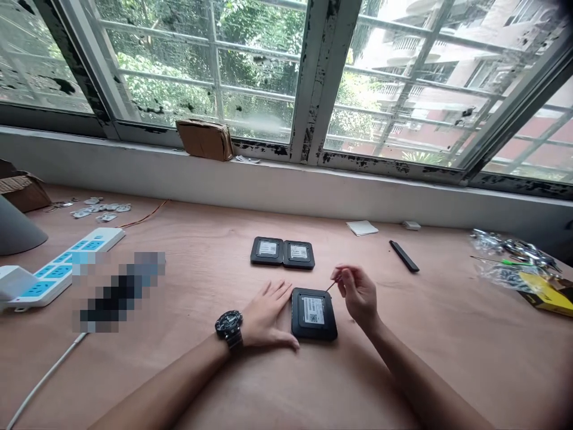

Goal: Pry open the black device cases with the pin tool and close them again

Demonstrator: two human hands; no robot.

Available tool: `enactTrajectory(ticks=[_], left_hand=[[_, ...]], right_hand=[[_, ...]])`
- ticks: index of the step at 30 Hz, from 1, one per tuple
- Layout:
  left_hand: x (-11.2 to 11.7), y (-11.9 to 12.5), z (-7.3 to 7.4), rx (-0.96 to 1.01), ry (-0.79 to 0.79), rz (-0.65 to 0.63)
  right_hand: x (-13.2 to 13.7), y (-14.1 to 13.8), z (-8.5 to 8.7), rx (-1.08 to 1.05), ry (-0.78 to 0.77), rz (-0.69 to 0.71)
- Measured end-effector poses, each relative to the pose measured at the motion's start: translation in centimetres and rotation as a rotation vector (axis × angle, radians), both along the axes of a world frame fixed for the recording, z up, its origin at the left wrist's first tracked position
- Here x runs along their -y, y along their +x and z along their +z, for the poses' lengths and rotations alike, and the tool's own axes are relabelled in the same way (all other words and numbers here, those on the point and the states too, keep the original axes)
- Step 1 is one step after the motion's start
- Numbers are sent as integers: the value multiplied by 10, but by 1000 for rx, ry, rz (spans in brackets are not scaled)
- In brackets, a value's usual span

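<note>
A small black device (314, 314) with a white label lies on the wooden table (425, 334) in front of me. My left hand (267, 315), a black watch on its wrist, lies flat with fingers stretched out against the device's left edge. My right hand (357, 292) hovers just above and to the right of the device, its fingers pinched on a thin stick-like tool (331, 285) whose tip points at the device's top right corner. Two more black devices (282, 251) sit side by side a little farther away.
A white and blue power strip (62, 267) lies at the left with a white cable. Small metal parts (101, 209) lie at the far left. A black bar (403, 255), a white pad (362, 227), plastic bags (510, 257) and a yellow box (546, 294) sit at right. A cardboard packet (205, 138) rests on the sill.
</note>
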State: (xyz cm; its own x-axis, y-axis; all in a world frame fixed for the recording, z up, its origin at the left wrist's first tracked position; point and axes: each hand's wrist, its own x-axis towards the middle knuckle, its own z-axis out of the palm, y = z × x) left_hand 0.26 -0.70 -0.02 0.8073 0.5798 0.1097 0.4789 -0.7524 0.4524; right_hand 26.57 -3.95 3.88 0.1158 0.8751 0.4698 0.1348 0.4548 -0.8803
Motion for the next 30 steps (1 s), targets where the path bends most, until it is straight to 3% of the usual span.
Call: enactTrajectory(ticks=[3, 6, 11, 17, 21, 24, 26, 30], left_hand=[[-8, -8, 1, -17, -8, -21], [-20, -22, 2, -13, -6, 6], [-30, -35, 3, 28, 8, 50], [-25, -32, 1, 37, 62, 52], [-24, -31, 2, 46, 83, 45], [-24, -31, 4, 31, 81, 49], [-25, -32, 5, 10, 69, 57], [-25, -33, 5, -4, 55, 59]], right_hand=[[-5, -18, -3, -51, 104, -52], [-12, -35, -11, 95, 77, 60], [-18, -44, -20, 172, 30, 56], [-17, -44, -6, 248, -33, 101], [-19, -45, 0, 81, -186, 264], [-18, -41, 4, 76, -190, 373], [-18, -31, 10, 104, -149, 330], [-21, 13, 20, 329, -16, -31]])
